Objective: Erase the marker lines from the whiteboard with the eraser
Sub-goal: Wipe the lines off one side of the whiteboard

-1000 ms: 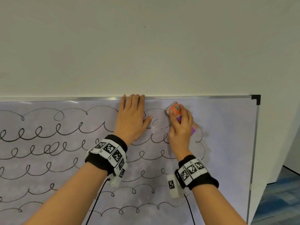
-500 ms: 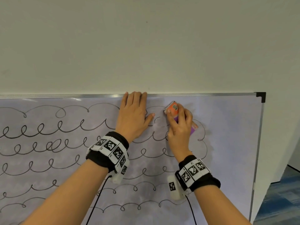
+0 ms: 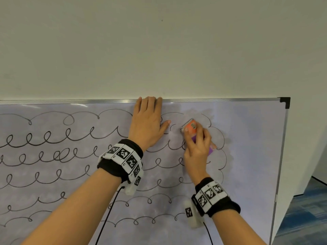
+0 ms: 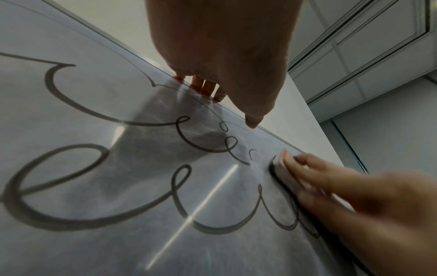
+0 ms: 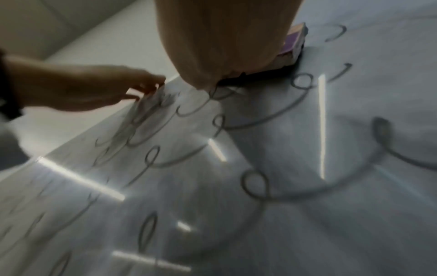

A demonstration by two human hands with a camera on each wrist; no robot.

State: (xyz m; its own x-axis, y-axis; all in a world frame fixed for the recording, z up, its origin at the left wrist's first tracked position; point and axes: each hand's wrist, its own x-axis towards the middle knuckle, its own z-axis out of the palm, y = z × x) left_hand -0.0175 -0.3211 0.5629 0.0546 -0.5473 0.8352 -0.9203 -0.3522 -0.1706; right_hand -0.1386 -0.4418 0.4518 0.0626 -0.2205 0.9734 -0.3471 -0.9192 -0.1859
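- whiteboard on wall, metal frame, black corner cap top right
- rows of black marker lines w/ loops
- eraser pressed on it, smudged patch around

— Where is the eraser on the whiteboard?

— Near the board's top right region, below the top frame, flat against the surface. The right hand grips it, fingers curled over its orange and purple back.

— And the left hand?

— Just left of the eraser, pressed flat on the board, fingertips at the top frame.

— The marker lines?

— Looping rows fill the board left of and below the eraser; around it the surface looks smudged, with broken strokes.
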